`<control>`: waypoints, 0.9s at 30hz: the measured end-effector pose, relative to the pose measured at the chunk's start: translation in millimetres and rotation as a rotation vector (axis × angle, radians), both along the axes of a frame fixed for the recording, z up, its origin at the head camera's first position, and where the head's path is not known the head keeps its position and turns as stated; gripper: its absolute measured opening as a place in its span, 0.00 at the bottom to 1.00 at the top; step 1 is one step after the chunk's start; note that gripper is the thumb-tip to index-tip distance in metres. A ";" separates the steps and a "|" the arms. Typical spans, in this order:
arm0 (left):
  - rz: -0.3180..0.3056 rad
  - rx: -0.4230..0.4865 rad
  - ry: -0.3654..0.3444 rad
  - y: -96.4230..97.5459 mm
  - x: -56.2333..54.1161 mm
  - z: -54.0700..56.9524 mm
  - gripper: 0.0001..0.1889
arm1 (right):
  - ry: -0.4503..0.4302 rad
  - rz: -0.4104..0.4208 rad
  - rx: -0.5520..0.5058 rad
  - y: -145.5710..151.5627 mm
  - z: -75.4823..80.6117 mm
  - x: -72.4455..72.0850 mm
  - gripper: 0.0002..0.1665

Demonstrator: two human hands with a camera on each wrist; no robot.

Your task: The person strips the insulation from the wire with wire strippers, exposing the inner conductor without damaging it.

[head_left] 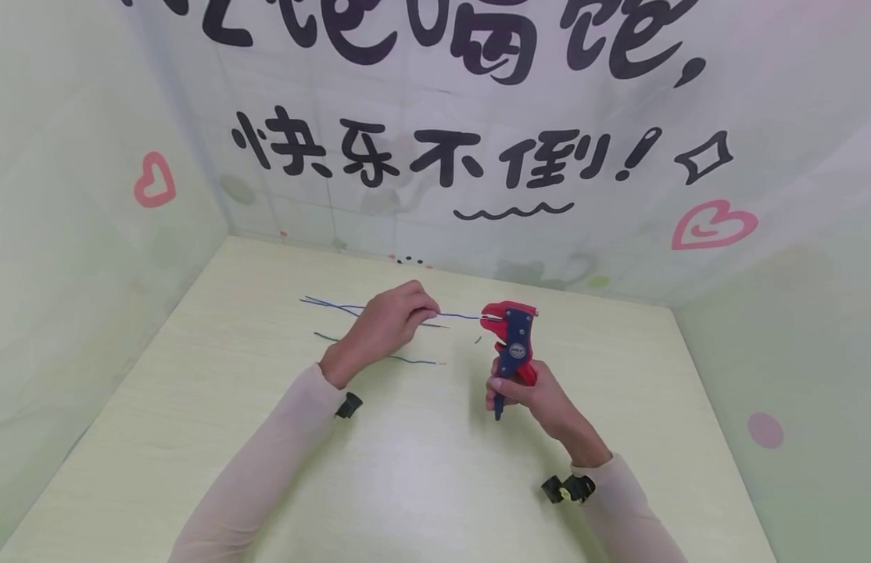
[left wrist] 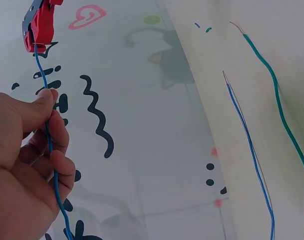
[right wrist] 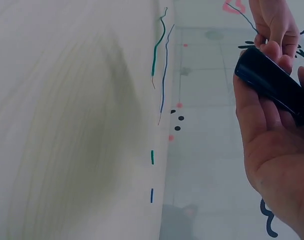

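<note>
A blue wire (left wrist: pixel 57 192) runs along my left hand (head_left: pixel 396 317), pinched between thumb and fingers. In the head view its right end reaches into the jaws of a red and dark blue wire stripper (head_left: pixel 517 328). My right hand (head_left: pixel 541 395) grips the stripper by its handles, holding it upright over the table. The right wrist view shows only a dark handle (right wrist: pixel 271 82) lying across the curled fingers. Below the left hand lie a second blue wire (left wrist: pixel 251 145) and a green wire (left wrist: pixel 279 97), each with bare copper strands at one end.
Small cut pieces of insulation, one green (right wrist: pixel 152 157) and one blue (right wrist: pixel 152 195), lie on the pale table (head_left: pixel 400 485). Behind the table stands a printed curtain (head_left: pixel 407 227) with dark lettering, and more curtain hangs at both sides. Each wrist wears a black camera.
</note>
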State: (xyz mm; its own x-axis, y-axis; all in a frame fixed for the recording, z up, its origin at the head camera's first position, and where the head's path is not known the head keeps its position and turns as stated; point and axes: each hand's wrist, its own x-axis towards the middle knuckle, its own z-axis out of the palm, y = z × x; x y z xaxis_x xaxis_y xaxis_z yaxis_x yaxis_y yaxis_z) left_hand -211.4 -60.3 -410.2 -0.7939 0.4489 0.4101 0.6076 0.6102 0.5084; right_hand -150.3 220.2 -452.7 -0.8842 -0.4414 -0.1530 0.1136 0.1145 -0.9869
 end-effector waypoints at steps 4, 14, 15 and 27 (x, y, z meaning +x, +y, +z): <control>0.015 0.013 0.017 -2.2 -0.4 0.6 0.05 | 0.027 0.039 -0.007 -0.2 0.6 -0.2 0.21; 0.046 0.081 0.047 -8.2 -3.0 -2.1 0.05 | 0.066 0.046 -0.046 4.2 2.3 -1.2 0.17; 0.048 0.080 0.048 -8.5 -3.1 -2.3 0.05 | 0.068 0.045 -0.051 4.3 2.4 -1.3 0.17; 0.051 0.077 0.006 -8.4 -2.1 -0.1 0.06 | 0.050 -0.061 -0.079 1.6 3.1 -2.6 0.10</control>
